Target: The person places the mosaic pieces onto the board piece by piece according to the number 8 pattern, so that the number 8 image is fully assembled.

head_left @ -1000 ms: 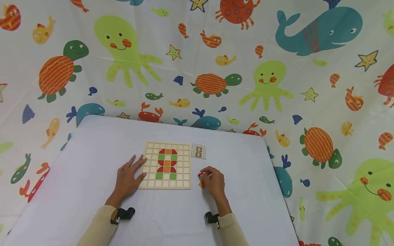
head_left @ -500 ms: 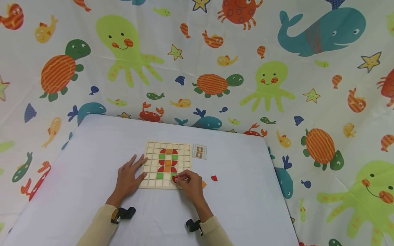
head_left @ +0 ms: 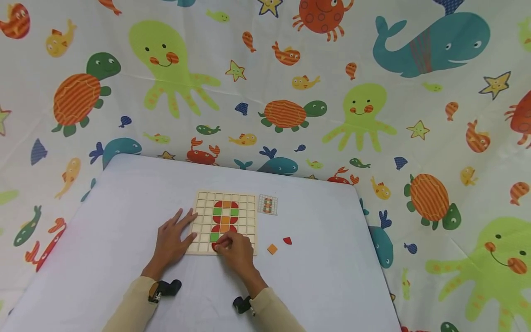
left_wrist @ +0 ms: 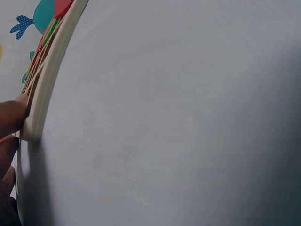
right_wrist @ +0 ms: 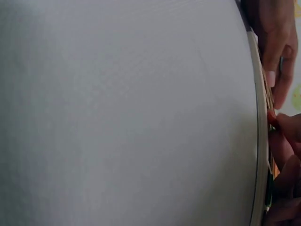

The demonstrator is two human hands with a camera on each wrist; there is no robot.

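Note:
A square wooden grid board (head_left: 244, 201) lies on the white table, with red, orange and green tiles set in a column of its cells. My left hand (head_left: 169, 240) rests at the board's left edge with fingers spread, thumb and fingertips touching the frame. Between the thumb and fingers of my right hand (head_left: 237, 251) is a red quarter-round tile (head_left: 214, 247), held at the bottom row below a green tile (head_left: 214, 237). That red tile shows also in the right wrist view, partly hidden by fingertips. The right hand covers the board's lower right cells.
Right of the board lie an orange square tile (head_left: 272, 249) and another red quarter-round tile (head_left: 288, 240). A small pattern card (head_left: 268, 204) with a printed grid sits by the board's upper right corner. A sea-animal cloth (head_left: 257, 83) hangs behind the table (head_left: 332, 276).
My right hand picked up a red tile from the right of the board and carried it left to the bottom row. The left hand stays at the board's edge.

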